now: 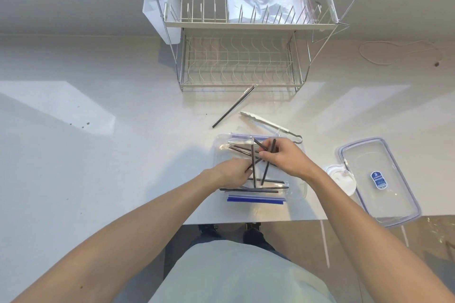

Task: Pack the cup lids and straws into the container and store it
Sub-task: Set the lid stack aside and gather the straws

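Note:
A clear plastic container (301, 188) sits near the table's front edge with several black straws (248, 190) lying crossed inside it. My left hand (232, 172) pinches one upright straw at the container's left side. My right hand (286, 157) grips other straws (268, 165) over the container's middle. One more black straw (232, 107) lies loose on the table in front of the rack. White cup lids (343, 179) are stacked just right of the container. The container's clear lid (376, 182) with a blue label lies further right, overhanging the table edge.
A two-tier wire dish rack (242, 56) stands at the back with a zip bag (266, 0) on its upper shelf. White tongs (268, 125) lie behind the container. A blue-striped zip bag (256, 199) lies under the container. A cord (394, 51) runs at the far right.

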